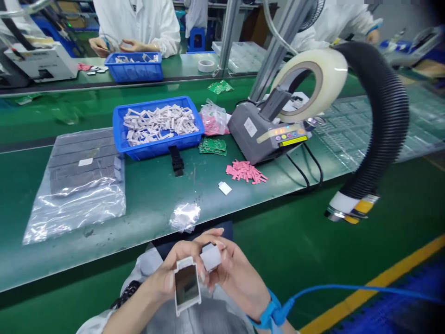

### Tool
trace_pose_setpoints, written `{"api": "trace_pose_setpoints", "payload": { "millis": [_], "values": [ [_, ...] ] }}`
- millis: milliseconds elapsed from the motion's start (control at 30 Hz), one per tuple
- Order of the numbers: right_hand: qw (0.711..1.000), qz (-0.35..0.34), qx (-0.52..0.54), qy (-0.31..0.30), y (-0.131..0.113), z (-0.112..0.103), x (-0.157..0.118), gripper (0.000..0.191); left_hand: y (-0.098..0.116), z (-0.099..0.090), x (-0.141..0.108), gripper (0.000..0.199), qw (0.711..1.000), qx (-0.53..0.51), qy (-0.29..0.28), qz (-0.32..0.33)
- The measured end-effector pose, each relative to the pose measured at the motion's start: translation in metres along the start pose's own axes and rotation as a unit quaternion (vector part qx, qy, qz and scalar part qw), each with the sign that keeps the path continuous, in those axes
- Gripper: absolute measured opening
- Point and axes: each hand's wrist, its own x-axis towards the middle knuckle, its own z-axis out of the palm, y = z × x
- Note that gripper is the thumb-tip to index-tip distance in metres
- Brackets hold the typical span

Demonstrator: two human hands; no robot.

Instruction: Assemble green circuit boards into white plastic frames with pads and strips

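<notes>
My left hand (174, 264) is closed on a small display screen in a white plastic frame (187, 284), its dark face turned up. Beside it, my right hand (238, 273) pinches a small white rectangular piece (211, 256); I cannot make out its exact kind. Both hands are close together over my lap, just off the front edge of the green table (146, 234). A blue wrist strap (271, 313) with a cord circles my right wrist. Closest to the hands on the table lies a stack of clear film pieces (185, 217).
A blue bin (121, 150) of white plastic frames stands behind a bagged stack of dark sheets (83, 171). Pink strips (245, 171), green circuit boards (212, 146) and a tape dispenser (257, 134) are rightward. A black extraction hose (385, 106) hangs right; a co-worker (139, 23) sits opposite.
</notes>
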Motion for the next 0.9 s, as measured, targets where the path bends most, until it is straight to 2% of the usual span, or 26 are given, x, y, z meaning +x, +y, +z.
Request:
{"api": "trace_pose_setpoints", "payload": {
  "millis": [100,200,300,333,433,600,733,800,900],
  "values": [
    [0.994,-0.09,-0.001,0.055,0.001,-0.02,-0.017,0.052,-0.005,0.008,0.012,0.04,1.0,0.009,-0.008,-0.004],
    [0.963,-0.205,-0.016,0.171,-0.003,-0.064,-0.04,0.044,-0.015,0.016,0.029,0.035,0.999,-0.038,-0.034,-0.004],
    [0.924,-0.251,-0.012,0.289,-0.013,-0.118,-0.062,0.028,-0.033,0.022,0.047,0.035,0.982,-0.128,-0.087,-0.105],
    [0.901,-0.259,-0.003,0.349,-0.017,-0.134,-0.067,0.027,-0.041,0.022,0.054,0.037,0.974,-0.143,-0.101,-0.141],
    [0.872,-0.265,0.018,0.412,-0.026,-0.165,-0.075,0.03,-0.068,0.021,0.078,0.044,0.96,-0.14,-0.117,-0.211],
    [0.877,-0.252,0.031,0.408,-0.025,-0.17,-0.073,0.035,-0.111,0.018,0.135,0.031,0.963,-0.119,-0.051,-0.237],
    [0.87,-0.258,0.032,0.419,-0.019,-0.177,-0.08,0.033,-0.139,0.033,0.175,0.026,0.962,-0.09,-0.034,-0.256],
    [0.854,-0.271,0.037,0.443,-0.018,-0.185,-0.089,0.029,-0.153,0.045,0.183,0.026,0.956,-0.074,-0.045,-0.279],
    [0.831,-0.281,0.05,0.478,-0.02,-0.194,-0.1,0.028,-0.171,0.057,0.176,0.025,0.939,-0.053,-0.072,-0.331]
  ]
}}
